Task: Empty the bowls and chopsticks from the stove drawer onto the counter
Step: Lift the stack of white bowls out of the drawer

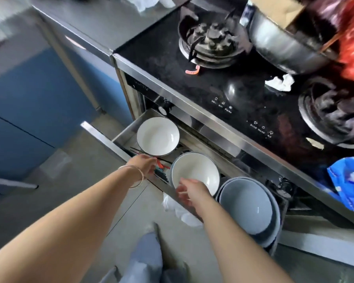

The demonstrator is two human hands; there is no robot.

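Observation:
The stove drawer (102, 137) stands pulled out below the black cooktop. It holds a white bowl (157, 135) at the left, a second white bowl (194, 170) in the middle and stacked grey bowls (247, 205) at the right. Dark chopsticks (161, 172) with red tips lie along the drawer's front between the white bowls. My left hand (145, 164), a bangle on its wrist, reaches down onto the chopsticks; its fingertips are hidden among them. My right hand (189, 190) is at the near rim of the middle white bowl, fingers curled loosely over the edge.
A grey counter (102, 23) runs left of the stove. On the cooktop (223, 84) are two burners, a steel wok (286, 45), a crumpled tissue (280, 82) and a blue packet (349, 180). A white plastic bag (178, 209) lies on the floor under the drawer.

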